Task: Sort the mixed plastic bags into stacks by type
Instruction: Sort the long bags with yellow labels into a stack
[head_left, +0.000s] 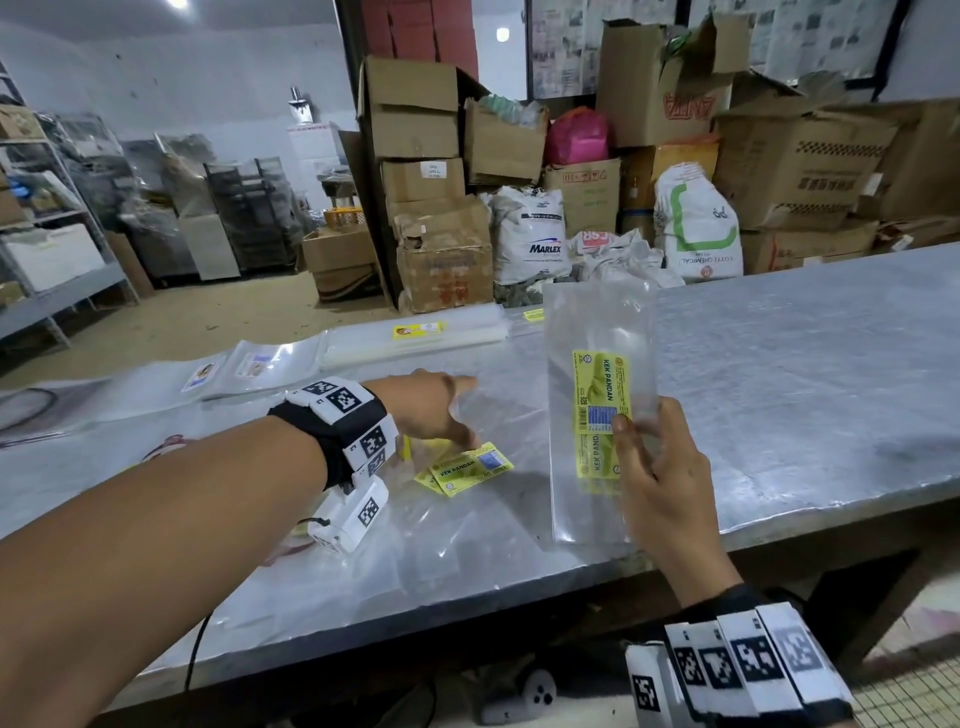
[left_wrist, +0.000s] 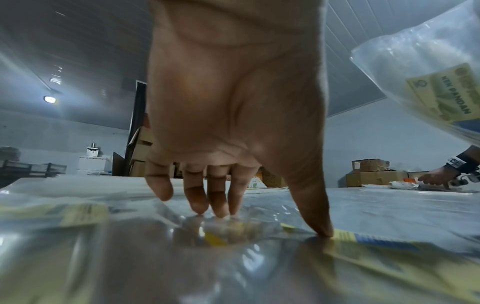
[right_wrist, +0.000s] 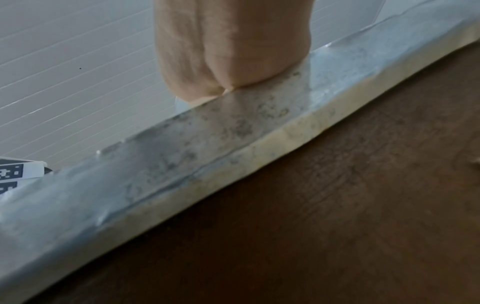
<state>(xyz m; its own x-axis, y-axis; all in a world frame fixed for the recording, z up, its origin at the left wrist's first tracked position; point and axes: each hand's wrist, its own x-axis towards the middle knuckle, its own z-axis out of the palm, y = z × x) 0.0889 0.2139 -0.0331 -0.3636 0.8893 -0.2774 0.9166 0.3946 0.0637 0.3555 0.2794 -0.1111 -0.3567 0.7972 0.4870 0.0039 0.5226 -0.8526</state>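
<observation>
Clear film everywhere; my right hand (head_left: 657, 467) pinches a stood-up KEK PANDAN bag (head_left: 597, 395), left hand (head_left: 436, 410) fingertips press loose bags (head_left: 467, 470) on the table (head_left: 805, 374); slick layers, I'd prob drag two at once.

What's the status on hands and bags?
Right hand grips upright Kek Pandan bags. Left hand presses loose bags flat on table. Nothing in the way.

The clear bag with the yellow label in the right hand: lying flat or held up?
Held up: the right hand pinches the clear bag upright above the table.
</observation>
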